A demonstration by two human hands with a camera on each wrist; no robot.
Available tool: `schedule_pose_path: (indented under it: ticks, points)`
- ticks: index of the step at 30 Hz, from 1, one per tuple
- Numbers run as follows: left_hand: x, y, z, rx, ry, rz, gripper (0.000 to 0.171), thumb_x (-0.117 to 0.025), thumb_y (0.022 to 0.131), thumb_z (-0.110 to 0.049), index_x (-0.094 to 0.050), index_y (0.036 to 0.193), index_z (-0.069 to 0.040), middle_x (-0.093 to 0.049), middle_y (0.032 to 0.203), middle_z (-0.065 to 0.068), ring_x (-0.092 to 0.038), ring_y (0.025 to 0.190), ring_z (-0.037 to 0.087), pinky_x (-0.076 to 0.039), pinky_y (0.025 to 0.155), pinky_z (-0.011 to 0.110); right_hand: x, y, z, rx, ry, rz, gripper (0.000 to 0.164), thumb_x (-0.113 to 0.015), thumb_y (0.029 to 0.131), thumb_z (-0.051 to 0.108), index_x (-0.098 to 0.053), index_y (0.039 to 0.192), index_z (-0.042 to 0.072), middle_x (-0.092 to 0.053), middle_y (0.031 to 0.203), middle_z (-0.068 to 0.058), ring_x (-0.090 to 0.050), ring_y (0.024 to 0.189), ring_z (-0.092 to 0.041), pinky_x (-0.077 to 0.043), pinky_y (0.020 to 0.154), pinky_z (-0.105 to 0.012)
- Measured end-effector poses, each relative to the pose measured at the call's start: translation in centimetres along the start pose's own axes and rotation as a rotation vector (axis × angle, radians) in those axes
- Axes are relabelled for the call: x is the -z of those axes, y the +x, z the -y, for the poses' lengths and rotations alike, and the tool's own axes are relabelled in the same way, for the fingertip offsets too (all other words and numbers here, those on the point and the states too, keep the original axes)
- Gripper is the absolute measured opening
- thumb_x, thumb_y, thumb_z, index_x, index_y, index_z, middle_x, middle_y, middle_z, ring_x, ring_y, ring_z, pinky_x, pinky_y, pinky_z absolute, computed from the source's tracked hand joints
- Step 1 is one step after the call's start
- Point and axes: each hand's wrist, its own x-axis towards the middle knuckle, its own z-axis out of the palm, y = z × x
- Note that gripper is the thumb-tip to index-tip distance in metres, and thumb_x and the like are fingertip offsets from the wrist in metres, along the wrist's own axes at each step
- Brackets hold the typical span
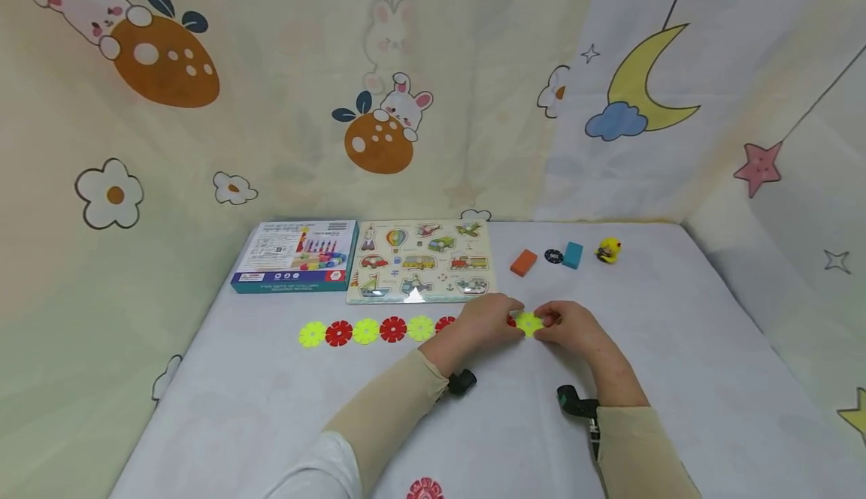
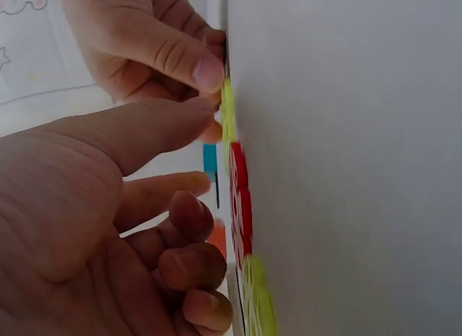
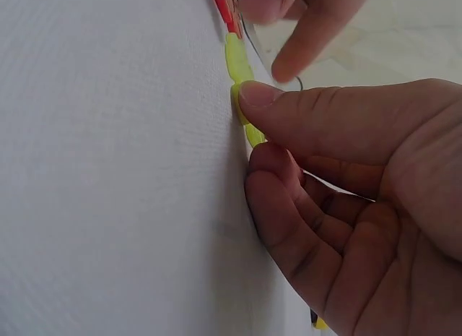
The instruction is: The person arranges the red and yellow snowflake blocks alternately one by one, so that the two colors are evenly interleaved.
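Observation:
A row of notched plastic discs, yellow-green and red by turns, runs across the white table. At its right end lies a yellow-green disc (image 1: 529, 325), its edge pinched by the thumb and fingers of my right hand (image 1: 575, 328). My left hand (image 1: 485, 323) hovers over the row just left of that disc and hides some of the discs. In the left wrist view its thumb is stretched out close to the yellow-green disc, with the other fingers loosely bent. A red disc (image 2: 241, 199) lies beside the pinched one in line.
Behind the row are a boxed set (image 1: 294, 257) and a picture puzzle board (image 1: 422, 258). To their right stand an orange block (image 1: 523, 262), a black round chip (image 1: 553, 256), a blue block (image 1: 572, 255) and a yellow toy figure (image 1: 608, 249). A red disc (image 1: 425, 489) lies at the front.

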Motion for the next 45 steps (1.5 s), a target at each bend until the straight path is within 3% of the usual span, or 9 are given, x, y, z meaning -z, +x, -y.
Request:
schedule_pose_path:
  ticks: [14,20,24,28,34,36,39,42,45]
  points:
    - [-1.0,0.4,0.3,-0.078,-0.024,-0.028,0.046,-0.069,0.083,-0.042,-0.064,0.123,-0.021,-0.062,0.101,-0.01,-0.049,0.083,0.006,-0.04,0.065,0.018,0.2,-0.8,0.0,0.012,0.03,0.01,0.034,-0.067,0.086,0.015,-0.061,0.119,0.006,-0.058,0.097,-0.007,-0.053,0.087,-0.023,-0.047,0.073,-0.032]
    - [-1.0,0.4,0.5,-0.066,-0.016,-0.024,0.046,-0.069,0.083,-0.043,-0.064,0.123,-0.021,-0.063,0.105,-0.01,-0.049,0.085,0.006,-0.04,0.068,0.018,0.2,-3.2,1.0,0.058,0.037,-0.01,0.034,-0.067,0.087,0.024,-0.059,0.118,0.011,-0.058,0.096,-0.003,-0.054,0.085,-0.02,-0.047,0.067,-0.031]
    - [-0.9,0.4,0.5,-0.06,-0.024,-0.023,0.046,-0.069,0.083,-0.043,-0.065,0.122,-0.021,-0.064,0.106,-0.01,-0.049,0.085,0.006,-0.041,0.069,0.019,-0.5,-6.0,2.2,0.154,0.099,0.021,0.033,-0.07,0.085,0.028,-0.061,0.112,0.011,-0.058,0.09,-0.002,-0.055,0.079,-0.019,-0.046,0.063,-0.031]
    - [-0.8,0.3,0.3,-0.05,-0.049,-0.023,0.046,-0.07,0.083,-0.042,-0.064,0.123,-0.021,-0.063,0.109,-0.01,-0.049,0.087,0.005,-0.042,0.073,0.019,-2.0,-8.8,3.1,0.292,0.212,0.145,0.033,-0.072,0.083,0.027,-0.062,0.108,0.008,-0.059,0.087,-0.003,-0.056,0.077,-0.02,-0.048,0.064,-0.028]
    - [-0.7,0.4,0.2,-0.054,-0.048,-0.026,0.045,-0.07,0.083,-0.04,-0.064,0.123,-0.022,-0.063,0.108,-0.011,-0.049,0.086,0.005,-0.041,0.072,0.019,-6.8,-11.7,4.6,0.441,0.377,0.474,0.025,-0.072,0.084,0.02,-0.064,0.106,0.01,-0.062,0.086,-0.003,-0.057,0.075,-0.012,-0.049,0.067,-0.025]
    - [-0.7,0.5,0.1,-0.051,-0.037,-0.025,0.045,-0.07,0.083,-0.041,-0.064,0.123,-0.022,-0.063,0.107,-0.011,-0.049,0.085,0.005,-0.041,0.071,0.019,-8.7,-12.5,5.3,0.467,0.373,0.562,0.024,-0.072,0.084,0.021,-0.066,0.105,0.013,-0.062,0.084,-0.001,-0.057,0.072,-0.009,-0.049,0.064,-0.023]
    - [-0.7,0.5,0.0,-0.04,-0.019,-0.019,0.046,-0.07,0.083,-0.041,-0.064,0.124,-0.022,-0.063,0.108,-0.01,-0.049,0.086,0.006,-0.041,0.07,0.019,-11.0,-13.5,6.8,0.404,0.302,0.639,0.024,-0.074,0.082,0.026,-0.066,0.103,0.02,-0.06,0.081,0.002,-0.055,0.071,-0.007,-0.047,0.061,-0.023]
    - [-0.8,0.6,0.0,-0.02,-0.018,-0.007,0.046,-0.07,0.083,-0.042,-0.063,0.124,-0.023,-0.062,0.108,-0.011,-0.049,0.087,0.006,-0.041,0.071,0.02,-12.7,-14.2,8.5,0.302,0.122,0.625,0.029,-0.077,0.077,0.036,-0.065,0.102,0.029,-0.057,0.083,0.012,-0.052,0.075,-0.006,-0.047,0.064,-0.025]
    - [-1.0,0.6,0.1,-0.005,-0.014,0.001,0.047,-0.069,0.083,-0.043,-0.063,0.125,-0.024,-0.062,0.108,-0.011,-0.049,0.088,0.006,-0.041,0.071,0.02,-13.8,-14.5,9.5,0.296,-0.086,0.566,0.035,-0.079,0.071,0.045,-0.063,0.099,0.034,-0.053,0.084,0.02,-0.049,0.077,-0.002,-0.046,0.068,-0.026]
